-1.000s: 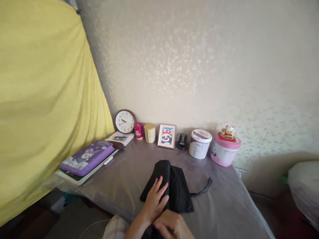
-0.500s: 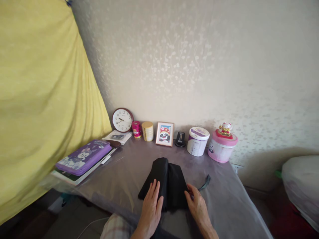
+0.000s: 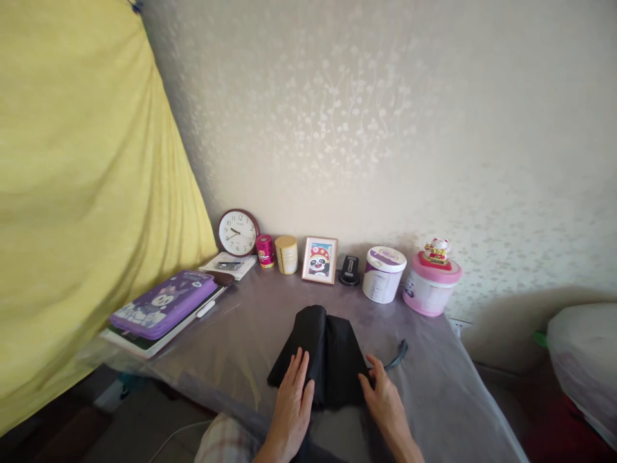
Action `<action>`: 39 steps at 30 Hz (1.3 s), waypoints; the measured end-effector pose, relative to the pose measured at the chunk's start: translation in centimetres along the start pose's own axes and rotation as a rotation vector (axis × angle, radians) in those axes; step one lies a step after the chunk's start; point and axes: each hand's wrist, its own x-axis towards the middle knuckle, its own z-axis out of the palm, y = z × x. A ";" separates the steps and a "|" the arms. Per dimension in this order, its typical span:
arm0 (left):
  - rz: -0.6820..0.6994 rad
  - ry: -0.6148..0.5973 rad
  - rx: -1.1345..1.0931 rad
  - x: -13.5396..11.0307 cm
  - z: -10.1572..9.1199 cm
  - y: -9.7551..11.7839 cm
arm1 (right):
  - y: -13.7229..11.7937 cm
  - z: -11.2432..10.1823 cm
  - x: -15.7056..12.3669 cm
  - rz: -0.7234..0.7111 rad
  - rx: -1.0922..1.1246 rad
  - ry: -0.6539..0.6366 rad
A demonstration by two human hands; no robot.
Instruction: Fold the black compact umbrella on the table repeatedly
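A black folded fabric piece point(image 3: 308, 341), creased down its middle, lies on the table; its exact kind is unclear. My left hand point(image 3: 292, 399) rests flat on its left near part, fingers stretched out and close together. My right hand point(image 3: 385, 399) is at the fabric's right edge. Its thumb touches or nearly touches that edge, and the forefinger is bent a little apart from the thumb. The other right fingers are partly hidden. Beyond the right fingertips a dark bluish strap point(image 3: 399, 354) curves on the table; where it joins is hidden.
Along the wall stand a clock point(image 3: 238, 233), a pink can point(image 3: 265, 251), a yellow-lidded container point(image 3: 286, 255), a framed panda picture point(image 3: 319, 260), a black object point(image 3: 349, 271), a white tub point(image 3: 384, 280) and a pink tub point(image 3: 430, 288) with a cat figurine point(image 3: 438, 251). A purple case point(image 3: 166, 303) lies left.
My right hand has shifted slightly, its thumb and forefinger spreading apart at the fabric's edge. My left hand stays in place on the fabric.
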 end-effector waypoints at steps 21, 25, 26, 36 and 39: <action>0.035 0.028 0.023 0.1 0.2 -0.3 | -4.3 0.2 -2.9 -0.690 -0.210 -0.405; 0.021 0.000 0.074 0.2 0.1 -0.1 | -4.1 -1.5 -3.5 -0.665 -0.087 -0.381; 0.019 -0.004 0.078 0.2 0.0 0.0 | -3.7 -1.7 -3.1 -0.604 -0.082 -0.294; -0.006 -0.022 0.097 0.2 -0.2 0.3 | 0.4 -1.1 0.5 -0.039 0.032 -0.060; -0.010 -0.023 0.095 0.2 -0.2 0.4 | 0.2 -1.1 0.5 -0.009 0.050 -0.035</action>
